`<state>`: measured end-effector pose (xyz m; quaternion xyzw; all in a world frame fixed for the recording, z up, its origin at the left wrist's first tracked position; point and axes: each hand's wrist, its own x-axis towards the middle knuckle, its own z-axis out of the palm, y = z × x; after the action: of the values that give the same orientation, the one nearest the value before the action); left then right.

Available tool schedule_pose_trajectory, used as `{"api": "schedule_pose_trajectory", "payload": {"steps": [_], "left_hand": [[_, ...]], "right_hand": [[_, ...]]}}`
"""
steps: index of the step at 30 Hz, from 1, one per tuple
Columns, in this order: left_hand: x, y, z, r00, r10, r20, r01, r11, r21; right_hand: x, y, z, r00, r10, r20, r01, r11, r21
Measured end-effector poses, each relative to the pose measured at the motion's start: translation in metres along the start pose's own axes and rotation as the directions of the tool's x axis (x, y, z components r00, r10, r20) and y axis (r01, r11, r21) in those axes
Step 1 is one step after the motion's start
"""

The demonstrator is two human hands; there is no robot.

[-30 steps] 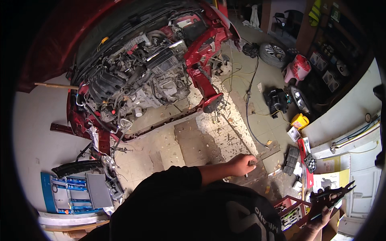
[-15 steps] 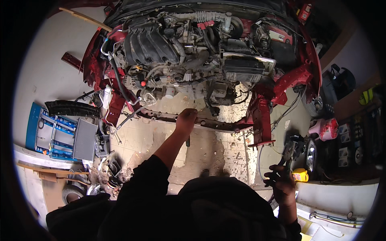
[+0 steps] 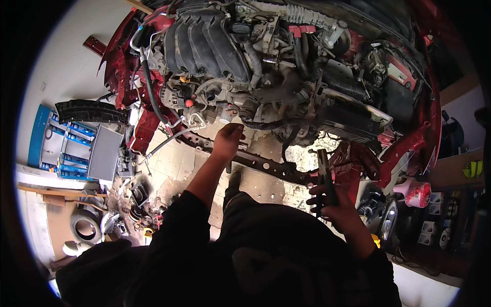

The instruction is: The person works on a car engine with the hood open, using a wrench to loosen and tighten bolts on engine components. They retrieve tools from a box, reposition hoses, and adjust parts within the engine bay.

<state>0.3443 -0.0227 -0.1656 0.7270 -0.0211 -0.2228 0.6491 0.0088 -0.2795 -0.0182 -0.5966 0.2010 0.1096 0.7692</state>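
I read step as working low front of engine [image 3: 225, 46]. Left hand [image 3: 227, 139] reaches under it above crossmember [image 3: 266, 166], fingers curled, grip unclear. Right hand [image 3: 332, 204] clamped on pliers [image 3: 324, 174], tips up near radiator side. Next move likely needs pliers brought across to left hand's spot.

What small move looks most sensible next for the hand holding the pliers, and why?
Probably bring the right hand with the pliers up and left toward the left hand. The left hand already reaches under the exposed engine at the lower crossmember, while the pliers stand upright, apart from any part. Exactly what the left fingers touch is hidden.
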Motion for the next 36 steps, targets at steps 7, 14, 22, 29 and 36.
{"api": "schedule_pose_trajectory", "payload": {"steps": [7,14,22,29,36], "left_hand": [[0.044,0.063,-0.062,0.95,0.201,0.238,-0.208,0.978,0.003],[0.056,0.159,-0.074,0.779,0.297,0.552,-0.534,0.777,0.334],[0.077,0.221,-0.047,0.615,0.211,0.76,-0.557,0.798,0.229],[0.097,0.199,0.004,0.522,-0.028,0.852,-0.631,0.66,0.408],[0.106,0.198,0.006,0.495,-0.054,0.867,-0.614,0.685,0.393]], "right_hand": [[0.114,-0.057,0.09,0.998,0.004,-0.055,0.035,0.716,0.697],[0.175,-0.092,0.135,0.894,0.093,-0.439,0.237,0.733,0.637],[0.197,-0.101,0.132,0.853,0.007,-0.522,0.353,0.728,0.587],[0.208,-0.086,0.127,0.804,-0.037,-0.593,0.37,0.812,0.452],[0.207,-0.1,0.133,0.833,0.009,-0.554,0.353,0.762,0.543]]}}
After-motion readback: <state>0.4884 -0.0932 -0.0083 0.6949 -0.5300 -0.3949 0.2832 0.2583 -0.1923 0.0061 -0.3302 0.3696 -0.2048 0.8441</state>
